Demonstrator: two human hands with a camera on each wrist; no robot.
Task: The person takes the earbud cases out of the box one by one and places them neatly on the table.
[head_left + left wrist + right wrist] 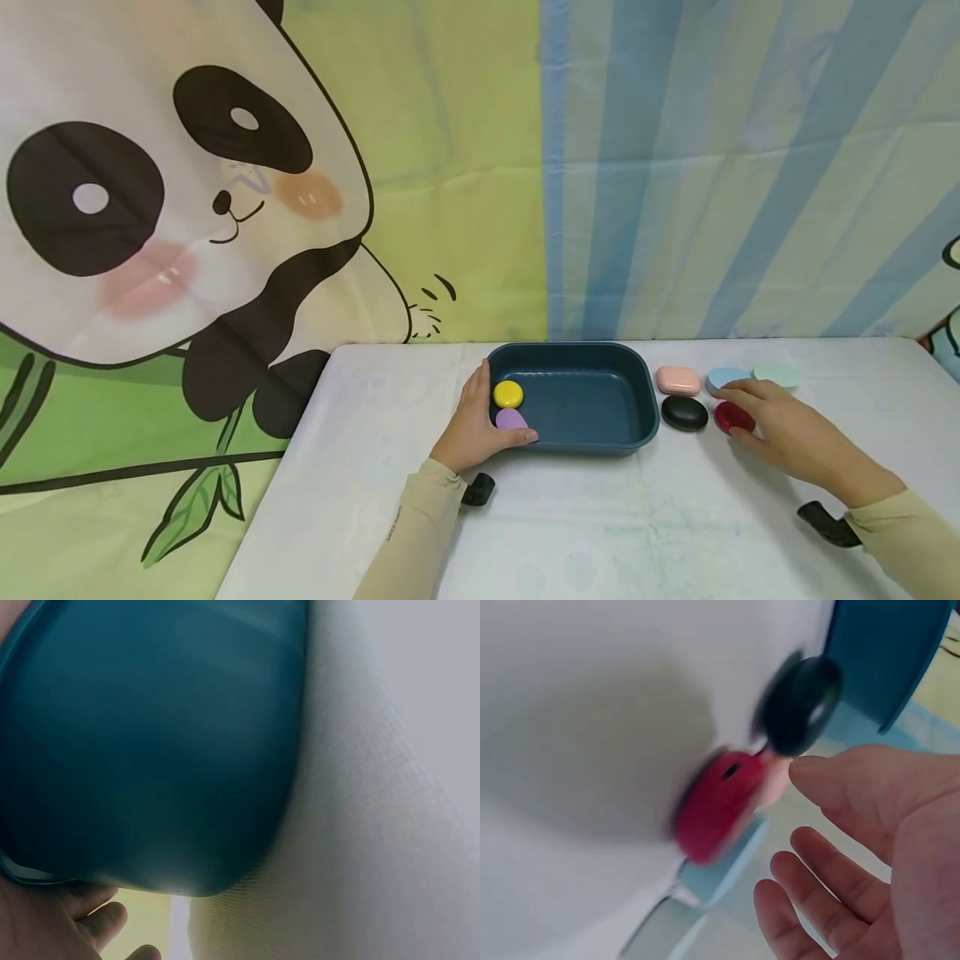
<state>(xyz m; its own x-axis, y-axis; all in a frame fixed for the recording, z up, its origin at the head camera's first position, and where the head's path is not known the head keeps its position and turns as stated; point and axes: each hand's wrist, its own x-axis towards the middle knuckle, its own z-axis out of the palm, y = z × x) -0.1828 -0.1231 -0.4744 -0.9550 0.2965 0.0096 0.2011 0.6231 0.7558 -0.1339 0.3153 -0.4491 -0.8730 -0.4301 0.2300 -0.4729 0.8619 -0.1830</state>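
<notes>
My left hand (477, 431) holds the left end of a dark teal plastic tub (588, 400), thumb over the front rim and fingers along the left side. Inside, near that hand, lie a yellow round piece (508, 393) and a purple oval one (512, 418). To the right of the tub, my right hand (791, 427) reaches over a red oval piece (731, 417), shaped like a small soap bar. Thumb and fingers are spread apart there; in the right wrist view the red piece (716, 806) shows a small dark mark and sits beyond the fingertips.
Beside the tub stand a black oval piece (685, 413) and a pink rounded block (678, 381). Behind the red piece are a light blue piece (724, 378) and a mint one (777, 375). A white cloth (585, 533) covers the table; a printed panda curtain (450, 167) hangs behind.
</notes>
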